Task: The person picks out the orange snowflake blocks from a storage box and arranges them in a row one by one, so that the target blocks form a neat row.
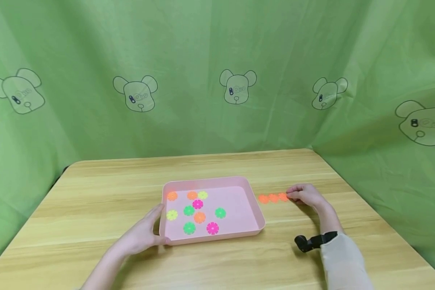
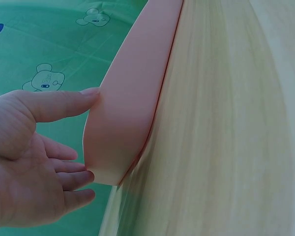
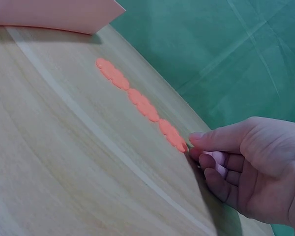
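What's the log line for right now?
left hand: touching pink tray | orange discs: row of three outside tray | right hand: at row's right end

The person's left hand [image 1: 139, 237] reaches forward from a bare left forearm [image 1: 105, 268], thumb spread well away from loosely bent fingers. Across from it, the right hand [image 1: 309, 195] turns inward above a sleeved right forearm [image 1: 343, 259], thumb and forefinger tips drawn close, remaining fingers curled.

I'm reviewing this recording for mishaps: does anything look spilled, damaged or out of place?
Nothing looks damaged or askew. Three orange discs lie on the table outside the pink tray, but their neat row suggests placement, not a spill.
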`<state>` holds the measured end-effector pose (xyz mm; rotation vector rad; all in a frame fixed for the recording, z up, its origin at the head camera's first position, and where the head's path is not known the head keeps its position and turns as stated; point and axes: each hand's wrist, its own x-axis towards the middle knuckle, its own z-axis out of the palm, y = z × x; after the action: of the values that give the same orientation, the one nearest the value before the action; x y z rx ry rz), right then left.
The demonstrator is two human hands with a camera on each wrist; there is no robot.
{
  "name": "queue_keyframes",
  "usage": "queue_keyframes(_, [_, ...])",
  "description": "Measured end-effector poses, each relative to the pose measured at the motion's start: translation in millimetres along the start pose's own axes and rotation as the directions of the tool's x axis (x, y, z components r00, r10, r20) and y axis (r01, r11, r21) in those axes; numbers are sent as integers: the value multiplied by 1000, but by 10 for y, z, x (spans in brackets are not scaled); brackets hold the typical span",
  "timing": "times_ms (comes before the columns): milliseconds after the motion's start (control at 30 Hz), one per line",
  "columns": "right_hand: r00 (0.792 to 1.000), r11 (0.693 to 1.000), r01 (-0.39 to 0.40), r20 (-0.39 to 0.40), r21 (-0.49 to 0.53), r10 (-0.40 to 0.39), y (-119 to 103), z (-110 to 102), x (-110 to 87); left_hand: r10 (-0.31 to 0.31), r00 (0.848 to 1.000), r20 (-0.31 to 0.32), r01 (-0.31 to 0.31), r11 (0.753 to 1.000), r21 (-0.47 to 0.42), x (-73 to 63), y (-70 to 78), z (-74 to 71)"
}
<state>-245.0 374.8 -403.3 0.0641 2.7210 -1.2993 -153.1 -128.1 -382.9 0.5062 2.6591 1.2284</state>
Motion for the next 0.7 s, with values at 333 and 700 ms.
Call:
queue_keyframes(333, [1000,995,11,16,95,-13,-6,-45,-12,2,1000,-2,-2,1000,6,4,-1,-8])
queue_keyframes(700, [999,980,18,37,200,-26,-112,-82,-20,2,1000,-2,-2,1000,11,-1,-6,-12])
